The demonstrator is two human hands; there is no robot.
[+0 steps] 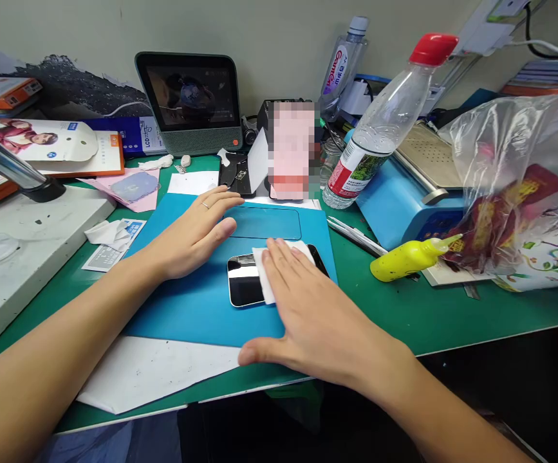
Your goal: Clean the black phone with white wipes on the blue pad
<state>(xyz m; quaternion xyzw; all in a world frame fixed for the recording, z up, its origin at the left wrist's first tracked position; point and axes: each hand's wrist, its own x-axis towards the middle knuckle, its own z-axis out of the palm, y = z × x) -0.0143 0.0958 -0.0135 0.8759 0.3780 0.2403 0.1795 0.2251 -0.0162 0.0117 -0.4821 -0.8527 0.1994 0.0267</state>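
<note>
A smartphone lies screen up on the blue mat, with reflections on its dark glass. Across its middle is a folded white wipe. My right hand rests flat over the wipe, fingers stretched out and thumb spread towards the mat's front edge. The phone's right part is mostly hidden under this hand. To the left, my left hand is open above the mat with its fingers extended. Near its fingertips lies a clear phone-shaped sheet, perhaps a screen protector. I see nothing held in the left hand.
Behind the mat stand a smart display, a propped phone and a red-capped bottle. On the right are a yellow squeeze bottle, tweezers and a blue scale. A white lamp base fills the left.
</note>
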